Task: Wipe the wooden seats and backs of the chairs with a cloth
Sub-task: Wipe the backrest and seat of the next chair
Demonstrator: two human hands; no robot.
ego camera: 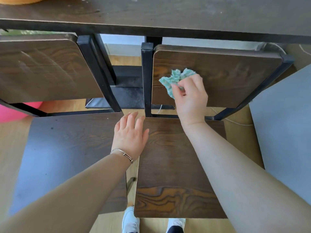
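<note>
Cloth: a teal, fluffy cloth (176, 79), bunched up and pressed against the left part of the right chair back (227, 78), near the black frame post (147, 78).
Right hand: the right hand (191, 96) grips the cloth from below, fingers and thumb curled into it. Its forearm reaches across the right chair seat (168, 165).
Left hand: the left hand (130, 133) is released, with fingers straight and spread over the narrow gap between the two seats at their back corners. I cannot tell whether it touches the wood. A thin bracelet (122, 154) circles the wrist.
Edges: the right chair back is a dark wood-grain panel with rounded corners, set between black posts. Its top edge sits just below the front edge of the surface (168, 14).
Open room: bare panel runs from the cloth to the right post. A grey panel (282, 132) stands just beside the right chair.
Left chair: the left chair back (45, 69) and left chair seat (67, 157) stand alongside, with light glaring off the seat.
Floor: a light wood floor (10, 140), with white shoes (130, 219) at the front edge of the right chair seat. A pink object (10, 110) lies below the left chair back, and a white cord (235, 121) trails behind the right chair.
</note>
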